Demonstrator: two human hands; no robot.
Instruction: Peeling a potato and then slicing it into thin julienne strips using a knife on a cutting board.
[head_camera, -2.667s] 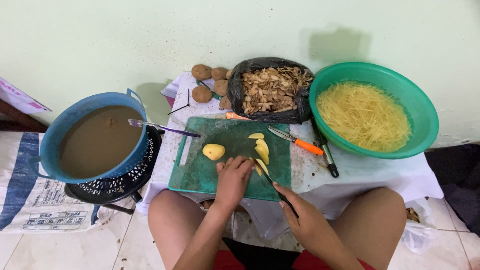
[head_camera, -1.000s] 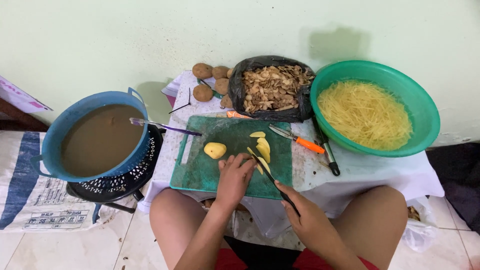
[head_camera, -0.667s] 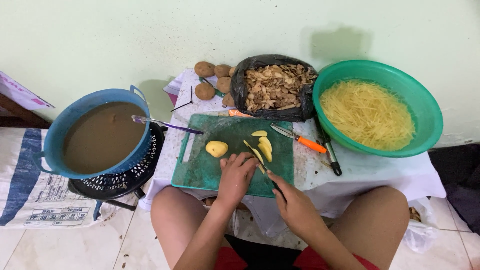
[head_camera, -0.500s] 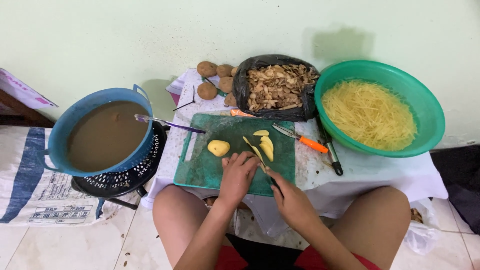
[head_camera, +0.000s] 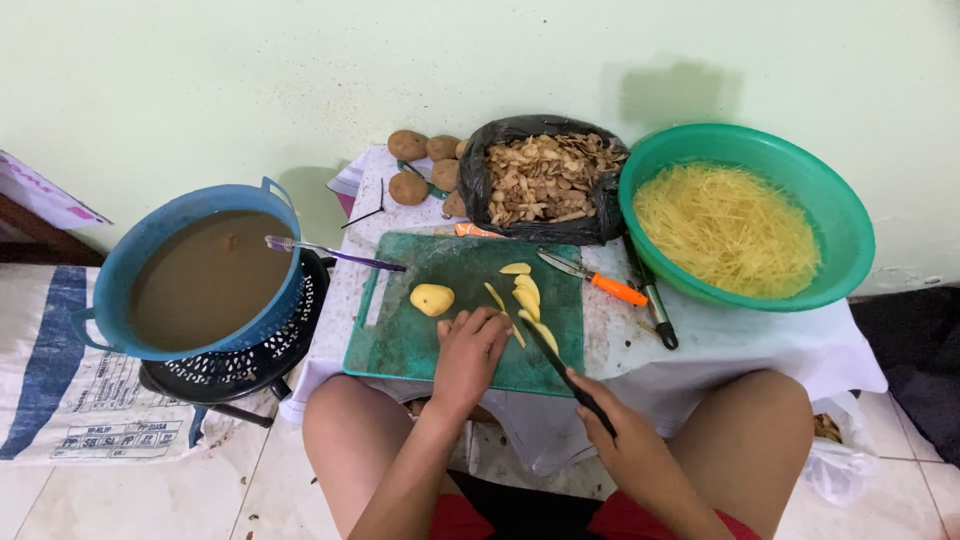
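1. Far left on the floor: a white woven sack with a blue stripe (head_camera: 70, 400), lying flat beside the cooking set-up.
2. Blue two-handled pot (head_camera: 205, 270) full of murky brown liquid, sitting on a black perforated basket (head_camera: 250, 355). A purple-handled utensil (head_camera: 330, 252) rests across the pot's right rim, its handle reaching over the cutting board's top left corner.
3. Green cutting board (head_camera: 410, 340) lies flat on the cloth-covered surface (head_camera: 750, 340), over the person's knees. A peeled potato piece (head_camera: 432, 298) sits left of centre on it, apart from the hands.
4. Left hand (head_camera: 470, 352) presses palm-down on the board, fingers curled together over a potato piece at the slices; the piece itself is mostly hidden.
5. Pale yellow potato slices (head_camera: 525, 292) lie just above and right of the fingertips.
6. Black-handled knife (head_camera: 555, 365) angles up-left, its blade beside the left fingertips among the slices. Right hand (head_camera: 625, 440), below the board's near edge, has fingers wrapped tight round the handle.
7. Behind the board: unpeeled brown potatoes (head_camera: 410, 165), then a black bag of peelings (head_camera: 545, 180).
8. Orange-handled knife (head_camera: 590, 278) lies just off the board's top right corner; a dark-handled tool (head_camera: 655, 305) lies beside it.
9. Far right: green bowl (head_camera: 840, 215) heaped with fine yellow potato shreds (head_camera: 730, 228).
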